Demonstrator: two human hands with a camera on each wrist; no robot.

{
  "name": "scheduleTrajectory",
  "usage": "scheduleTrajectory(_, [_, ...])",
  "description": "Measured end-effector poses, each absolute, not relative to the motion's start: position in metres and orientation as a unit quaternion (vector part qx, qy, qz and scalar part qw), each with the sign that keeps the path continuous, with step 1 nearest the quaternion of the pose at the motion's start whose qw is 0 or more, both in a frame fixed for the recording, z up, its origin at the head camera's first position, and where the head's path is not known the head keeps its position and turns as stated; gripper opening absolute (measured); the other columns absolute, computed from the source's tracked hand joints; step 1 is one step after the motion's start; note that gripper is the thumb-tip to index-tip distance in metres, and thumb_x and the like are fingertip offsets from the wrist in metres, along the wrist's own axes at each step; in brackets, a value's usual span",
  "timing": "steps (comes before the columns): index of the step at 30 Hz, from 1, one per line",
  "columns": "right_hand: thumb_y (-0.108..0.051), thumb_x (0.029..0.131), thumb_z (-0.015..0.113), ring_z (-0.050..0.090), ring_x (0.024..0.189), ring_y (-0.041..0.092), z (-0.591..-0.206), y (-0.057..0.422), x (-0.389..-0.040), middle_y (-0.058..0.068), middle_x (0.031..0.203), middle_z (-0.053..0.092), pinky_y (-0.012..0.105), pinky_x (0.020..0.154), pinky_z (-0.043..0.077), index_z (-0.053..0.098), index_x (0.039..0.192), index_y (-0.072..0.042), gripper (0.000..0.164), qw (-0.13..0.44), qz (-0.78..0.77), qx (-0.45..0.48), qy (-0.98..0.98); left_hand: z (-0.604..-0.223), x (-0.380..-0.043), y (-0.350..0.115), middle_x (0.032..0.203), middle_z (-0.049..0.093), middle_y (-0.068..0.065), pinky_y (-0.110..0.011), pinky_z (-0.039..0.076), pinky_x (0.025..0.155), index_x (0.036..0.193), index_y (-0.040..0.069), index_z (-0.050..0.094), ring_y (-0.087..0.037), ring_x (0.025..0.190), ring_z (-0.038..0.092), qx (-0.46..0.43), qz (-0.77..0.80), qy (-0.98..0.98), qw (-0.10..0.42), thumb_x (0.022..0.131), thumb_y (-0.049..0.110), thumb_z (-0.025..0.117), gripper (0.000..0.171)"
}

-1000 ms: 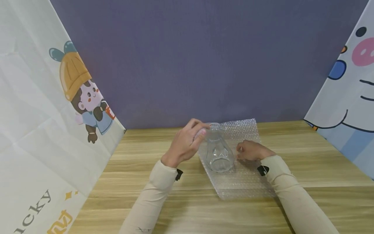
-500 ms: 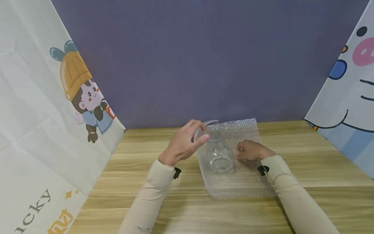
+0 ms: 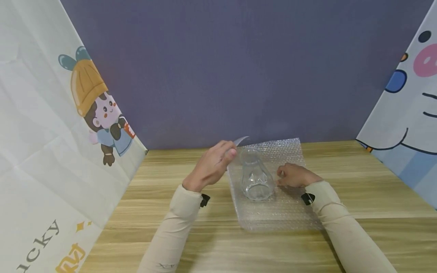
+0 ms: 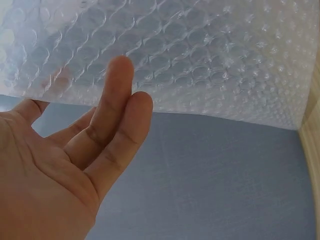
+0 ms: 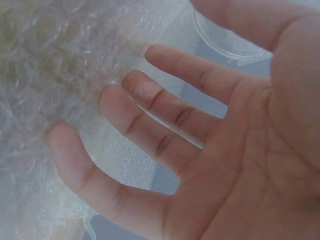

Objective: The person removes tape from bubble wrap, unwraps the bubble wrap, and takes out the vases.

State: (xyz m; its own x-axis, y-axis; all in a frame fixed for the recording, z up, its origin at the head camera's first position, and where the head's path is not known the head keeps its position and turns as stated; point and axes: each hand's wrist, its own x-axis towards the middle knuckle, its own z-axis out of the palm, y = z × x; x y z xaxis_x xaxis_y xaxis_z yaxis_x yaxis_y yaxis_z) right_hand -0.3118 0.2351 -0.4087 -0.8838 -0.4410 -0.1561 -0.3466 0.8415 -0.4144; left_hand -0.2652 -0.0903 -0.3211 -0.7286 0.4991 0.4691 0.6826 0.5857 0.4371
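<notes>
A clear glass vase (image 3: 257, 178) is on the bubble wrap (image 3: 283, 220), its wide base nearer me in the head view and its narrower neck towards the back wall. At the vase's left, my left hand (image 3: 213, 163) pinches the raised left edge of the wrap. In the left wrist view the bubbled sheet (image 4: 200, 60) passes between the thumb and the fingers of that hand. To the vase's right, my right hand (image 3: 295, 175) rests over the wrap with loosely bent fingers. The right wrist view shows those fingertips (image 5: 112, 102) at the wrap, with a round glass rim (image 5: 230, 37) beyond.
Beneath everything is a wood-grain table (image 3: 164, 212). A dark blue-grey wall (image 3: 239, 76) rises at its back edge. White printed sheets (image 3: 44, 125) with cartoon figures flank it left and right.
My left hand has drawn the wrap's left edge further left, away from the vase's neck. The wrap's near left corner has shifted left too. My right hand and the vase have barely moved.
</notes>
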Motion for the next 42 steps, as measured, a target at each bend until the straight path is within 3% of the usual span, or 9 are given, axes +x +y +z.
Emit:
scheduleTrajectory(8, [-0.026,0.095,0.071,0.057,0.083,0.02,-0.41,0.234,-0.312,0.013,0.105,0.066,0.039,0.074,0.05,0.066,0.124,0.002,0.041,0.119,-0.187,-0.2,0.954,-0.322,-0.268,-0.094,0.128,0.065,-0.003,-0.033,0.054,0.072,0.117,0.018,0.068,-0.007,0.066,0.064,-0.319,-0.319,-0.883,0.127,0.091,0.085,-0.001,0.099])
scheduleTrajectory(15, [-0.025,0.095,0.071,0.055,0.079,0.019,-0.411,0.234,-0.312,0.012,0.102,0.067,0.034,0.07,0.047,0.066,0.122,0.002,0.038,0.117,-0.192,-0.207,0.952,-0.323,-0.27,-0.098,0.129,0.066,-0.002,-0.035,0.053,0.074,0.114,0.018,0.07,-0.008,0.064,0.064,-0.308,-0.332,-0.884,0.115,0.103,0.071,0.007,0.083])
scheduleTrajectory(23, [-0.025,0.094,0.072,0.057,0.081,0.02,-0.412,0.235,-0.312,0.012,0.1,0.067,0.038,0.072,0.05,0.066,0.121,0.003,0.039,0.112,-0.19,-0.215,0.951,-0.323,-0.272,-0.101,0.127,0.066,-0.003,-0.037,0.054,0.079,0.111,0.018,0.069,-0.007,0.064,0.065,-0.297,-0.326,-0.891,0.105,0.104,0.069,0.013,0.076])
scheduleTrajectory(26, [-0.025,0.094,0.072,0.058,0.082,0.02,-0.412,0.235,-0.312,0.013,0.1,0.068,0.039,0.073,0.051,0.066,0.121,0.003,0.039,0.111,-0.191,-0.214,0.952,-0.323,-0.274,-0.102,0.125,0.066,-0.003,-0.038,0.054,0.081,0.112,0.018,0.069,-0.009,0.066,0.066,-0.293,-0.314,-0.897,0.103,0.109,0.058,0.021,0.062])
scheduleTrajectory(29, [-0.025,0.094,0.072,0.059,0.083,0.021,-0.412,0.235,-0.313,0.014,0.102,0.068,0.04,0.074,0.052,0.067,0.121,0.003,0.039,0.11,-0.191,-0.211,0.952,-0.323,-0.275,-0.103,0.125,0.067,-0.003,-0.041,0.055,0.086,0.118,0.019,0.07,-0.012,0.079,0.067,-0.286,-0.295,-0.905,0.106,0.111,0.048,0.031,0.049])
scheduleTrajectory(33, [-0.025,0.095,0.071,0.058,0.083,0.021,-0.413,0.235,-0.314,0.014,0.104,0.068,0.04,0.074,0.052,0.066,0.122,0.003,0.039,0.112,-0.19,-0.208,0.953,-0.322,-0.274,-0.103,0.12,0.068,0.0,-0.041,0.054,0.083,0.116,0.022,0.069,-0.015,0.086,0.064,-0.279,-0.276,-0.913,0.114,0.107,0.046,0.045,0.035])
scheduleTrajectory(36, [-0.025,0.095,0.071,0.057,0.083,0.021,-0.414,0.235,-0.314,0.014,0.104,0.067,0.039,0.074,0.051,0.066,0.123,0.003,0.039,0.117,-0.192,-0.204,0.953,-0.322,-0.274,-0.104,0.115,0.067,0.003,-0.039,0.052,0.077,0.109,0.024,0.067,-0.016,0.083,0.061,-0.276,-0.271,-0.915,0.114,0.103,0.044,0.056,0.024])
scheduleTrajectory(39, [-0.026,0.095,0.071,0.056,0.082,0.02,-0.414,0.234,-0.314,0.013,0.103,0.067,0.039,0.073,0.05,0.065,0.123,0.002,0.04,0.121,-0.193,-0.201,0.953,-0.322,-0.275,-0.105,0.115,0.066,0.004,-0.039,0.053,0.08,0.112,0.024,0.066,-0.018,0.088,0.062,-0.271,-0.267,-0.918,0.109,0.099,0.04,0.061,0.022])
scheduleTrajectory(42, [-0.026,0.095,0.071,0.057,0.083,0.02,-0.414,0.234,-0.314,0.014,0.104,0.067,0.039,0.074,0.051,0.065,0.123,0.003,0.04,0.122,-0.194,-0.201,0.952,-0.323,-0.276,-0.106,0.116,0.067,0.0,-0.044,0.054,0.085,0.12,0.02,0.065,-0.025,0.097,0.065,-0.264,-0.267,-0.921,0.099,0.096,0.039,0.065,0.031])
